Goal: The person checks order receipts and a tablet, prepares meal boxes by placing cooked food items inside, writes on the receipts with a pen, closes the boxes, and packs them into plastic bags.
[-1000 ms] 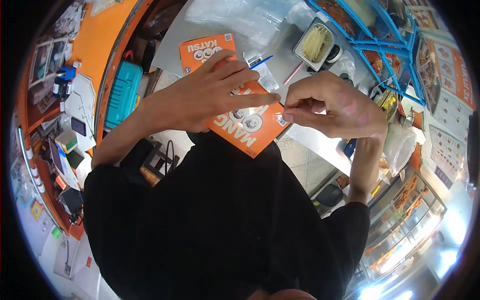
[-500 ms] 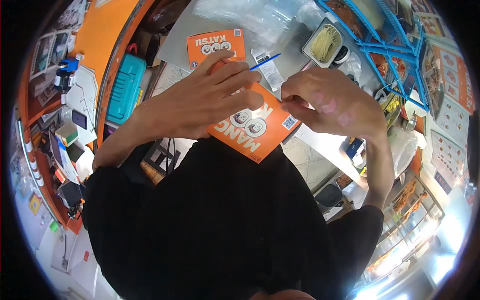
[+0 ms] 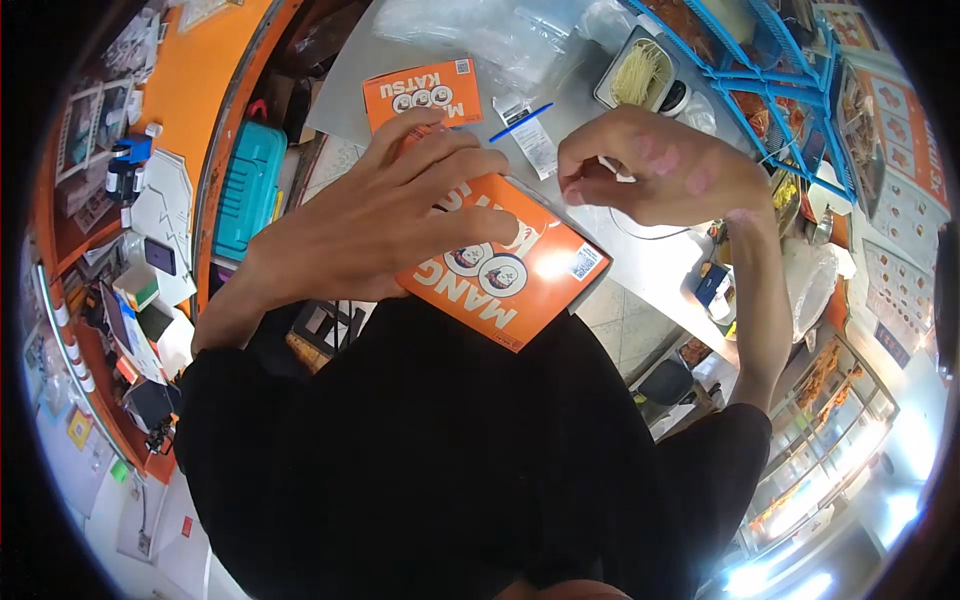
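Orange box: the printed box (image 3: pixel 545 265) is held up over the person's lap, near the counter edge, tilted, its lettered face upward.
Left hand: the left hand (image 3: pixel 400 215) grips the box, fingers spread across its face, thumb hidden.
Right hand: the right hand (image 3: pixel 660 165) is just beside the box's far edge, finger and thumb drawn together at the tips; I cannot tell whether they pinch anything or touch the cardboard.
Done and left: the box seems folded into shape, a side wall showing; whether that far edge is closed (it lies in shadow) cannot be judged.
Second box: a matching box (image 3: pixel 420 92) rests on the grey counter (image 3: pixel 345 90), beyond the left hand.
Paper and pen: a blue pen (image 3: pixel 521 122) lies across a white slip (image 3: pixel 533 148).
Beyond: a metal container (image 3: pixel 608 82) of pale shreds, clear plastic (image 3: pixel 465 35), a blue rack (image 3: pixel 765 75).
In the way: the left hand hides some lettering; the right overlaps the container.
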A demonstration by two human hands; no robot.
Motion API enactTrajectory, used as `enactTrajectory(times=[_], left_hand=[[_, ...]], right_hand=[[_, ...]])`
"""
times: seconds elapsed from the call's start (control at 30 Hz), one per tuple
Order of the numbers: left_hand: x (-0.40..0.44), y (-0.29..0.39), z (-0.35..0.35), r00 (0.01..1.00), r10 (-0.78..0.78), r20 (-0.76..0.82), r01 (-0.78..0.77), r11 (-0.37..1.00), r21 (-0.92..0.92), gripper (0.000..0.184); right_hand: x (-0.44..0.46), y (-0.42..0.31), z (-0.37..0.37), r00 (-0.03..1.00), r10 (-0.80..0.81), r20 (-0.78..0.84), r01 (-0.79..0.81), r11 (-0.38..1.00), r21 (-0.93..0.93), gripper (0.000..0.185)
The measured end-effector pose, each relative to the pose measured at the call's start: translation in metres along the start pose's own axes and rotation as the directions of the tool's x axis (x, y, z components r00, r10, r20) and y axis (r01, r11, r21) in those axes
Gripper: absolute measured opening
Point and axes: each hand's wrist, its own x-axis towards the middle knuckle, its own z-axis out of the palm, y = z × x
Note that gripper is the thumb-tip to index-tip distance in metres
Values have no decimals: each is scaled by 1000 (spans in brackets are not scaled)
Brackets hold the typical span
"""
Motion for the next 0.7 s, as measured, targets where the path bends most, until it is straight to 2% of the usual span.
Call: enactTrajectory(times=[0.1,0.2,0.23,0.27,0.3,0.37,0.4,0.43,0.47,0.5,0.53,0.57,0.6,0.63,0.67,0.7], left_hand=[[0,2,-3,998,26,-50,-22,997,70,90],[2,2,2,999,25,-36,-21,993,119,87],[2,2,3,999,25,-46,-21,996,84,85],[1,4,5,998,37,-50,-34,998,50,82],[2,4,7,997,54,-50,-53,998,19,79],[3,1,12,1000,-2,-21,1,999,-53,75],[3,-3,17,1000,-30,-6,29,996,-85,74],[0,-13,26,995,-69,-72,67,997,-31,76],[-4,-24,38,986,-87,-143,89,996,9,79],[-6,-38,51,965,-136,-223,146,989,28,81],[-8,-57,66,940,-164,-300,178,984,20,84],[-7,-80,81,909,-192,-371,208,978,1,86],[-6,-108,94,903,-169,-396,241,961,139,90],[-4,-133,113,884,-215,-415,277,957,92,91],[-4,-157,131,858,-273,-435,328,943,53,91],[-4,-171,134,876,-187,-445,289,941,173,94]], right_hand=[[6,-5,-2,997,59,59,-61,997,38,16],[19,-5,-2,979,84,187,-89,996,19,14],[26,-2,-2,969,94,227,-98,995,7,14],[39,10,1,904,166,394,-202,978,50,21],[38,25,18,979,135,155,-151,984,93,24],[51,35,23,925,274,262,-319,936,147,29],[53,63,41,962,242,127,-265,940,215,29],[53,99,70,975,221,-15,-209,940,268,29],[50,125,95,944,220,-246,-118,922,369,28],[40,151,116,844,250,-474,-30,905,424,27],[29,169,143,674,340,-656,-9,891,453,24],[20,183,173,451,396,-800,22,891,454,22],[6,190,198,319,407,-856,90,886,455,22],[-18,171,209,319,669,-671,-24,714,700,20],[-43,160,225,276,730,-625,-139,674,726,18],[-55,178,269,267,740,-618,-43,650,759,19]])
